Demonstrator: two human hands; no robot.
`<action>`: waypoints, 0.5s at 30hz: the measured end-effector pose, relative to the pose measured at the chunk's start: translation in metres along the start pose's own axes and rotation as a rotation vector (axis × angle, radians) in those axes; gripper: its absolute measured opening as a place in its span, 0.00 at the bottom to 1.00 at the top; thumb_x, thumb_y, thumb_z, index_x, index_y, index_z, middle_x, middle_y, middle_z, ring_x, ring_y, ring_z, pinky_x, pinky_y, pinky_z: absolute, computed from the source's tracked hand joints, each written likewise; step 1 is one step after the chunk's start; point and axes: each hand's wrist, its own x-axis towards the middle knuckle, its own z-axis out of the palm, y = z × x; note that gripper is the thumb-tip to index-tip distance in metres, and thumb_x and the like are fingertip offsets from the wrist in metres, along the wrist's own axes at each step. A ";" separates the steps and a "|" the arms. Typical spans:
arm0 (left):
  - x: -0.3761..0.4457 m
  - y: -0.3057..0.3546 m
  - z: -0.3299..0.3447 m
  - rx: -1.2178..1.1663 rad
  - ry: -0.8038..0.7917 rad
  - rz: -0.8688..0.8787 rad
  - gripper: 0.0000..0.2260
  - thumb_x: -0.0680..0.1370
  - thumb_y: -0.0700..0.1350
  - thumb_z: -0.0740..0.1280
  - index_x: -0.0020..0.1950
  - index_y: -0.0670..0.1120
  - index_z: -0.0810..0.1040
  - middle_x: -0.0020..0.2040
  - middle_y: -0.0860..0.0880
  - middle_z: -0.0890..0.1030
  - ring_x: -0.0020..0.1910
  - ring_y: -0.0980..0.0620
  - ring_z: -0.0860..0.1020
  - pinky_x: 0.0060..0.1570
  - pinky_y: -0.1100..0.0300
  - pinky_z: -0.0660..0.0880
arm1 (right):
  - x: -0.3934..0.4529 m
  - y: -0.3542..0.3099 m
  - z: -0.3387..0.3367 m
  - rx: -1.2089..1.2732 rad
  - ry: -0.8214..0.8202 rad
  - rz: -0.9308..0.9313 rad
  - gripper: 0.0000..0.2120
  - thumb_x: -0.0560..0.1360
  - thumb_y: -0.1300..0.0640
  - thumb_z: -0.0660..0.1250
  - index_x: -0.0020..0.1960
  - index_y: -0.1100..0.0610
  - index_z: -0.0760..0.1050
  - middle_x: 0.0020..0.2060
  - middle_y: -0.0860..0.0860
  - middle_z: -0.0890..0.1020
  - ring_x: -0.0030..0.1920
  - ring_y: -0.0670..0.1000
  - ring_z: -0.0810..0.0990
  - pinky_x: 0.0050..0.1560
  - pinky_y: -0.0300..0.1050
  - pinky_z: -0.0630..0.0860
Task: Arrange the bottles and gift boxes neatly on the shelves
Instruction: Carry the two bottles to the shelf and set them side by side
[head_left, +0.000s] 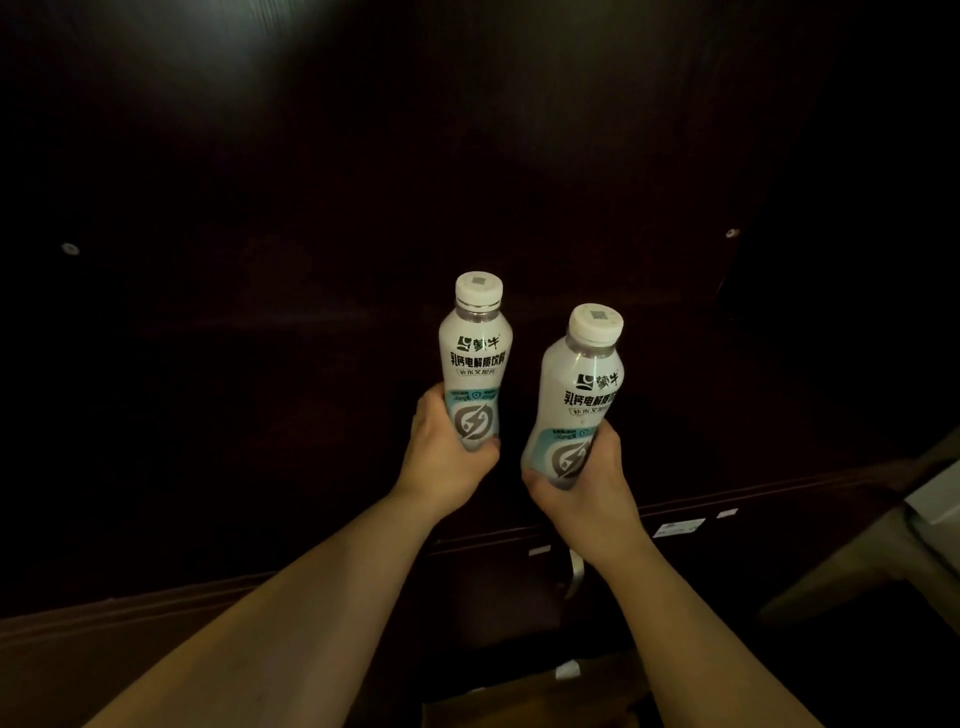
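My left hand (448, 453) grips one bottle (476, 364) low on its body, centre frame; my right hand (582, 480) grips a second bottle (576, 400), tilted. The shelf (311, 322) ahead is dark. Recommendation: straighten both, set down side by side, labels forward.

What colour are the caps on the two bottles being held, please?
Both caps, on the left bottle and the right bottle, are off-white, seen in the head view.

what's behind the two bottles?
Behind the left-hand bottle and right-hand bottle: dark wooden shelf panelling, nothing else discernible. Too dim to rule out items; the bottles hide what's directly behind.
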 end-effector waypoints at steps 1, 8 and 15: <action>0.000 0.001 -0.001 0.000 -0.012 -0.001 0.30 0.68 0.45 0.77 0.64 0.51 0.65 0.56 0.49 0.76 0.55 0.51 0.78 0.52 0.52 0.79 | 0.000 0.000 0.000 -0.002 0.001 0.001 0.43 0.65 0.48 0.79 0.72 0.43 0.59 0.64 0.46 0.71 0.58 0.43 0.79 0.52 0.44 0.81; -0.010 0.003 -0.011 -0.021 -0.093 0.002 0.31 0.67 0.46 0.80 0.65 0.49 0.69 0.55 0.51 0.80 0.51 0.56 0.80 0.49 0.59 0.79 | 0.002 0.000 -0.005 0.035 -0.062 0.031 0.39 0.70 0.54 0.78 0.73 0.42 0.60 0.66 0.46 0.74 0.60 0.42 0.79 0.51 0.37 0.77; -0.025 0.002 -0.022 -0.010 -0.137 0.007 0.32 0.63 0.49 0.83 0.61 0.57 0.69 0.55 0.54 0.80 0.52 0.59 0.80 0.50 0.62 0.78 | 0.000 -0.005 -0.009 0.033 -0.087 0.042 0.35 0.70 0.55 0.78 0.70 0.44 0.63 0.61 0.45 0.78 0.53 0.32 0.79 0.42 0.26 0.76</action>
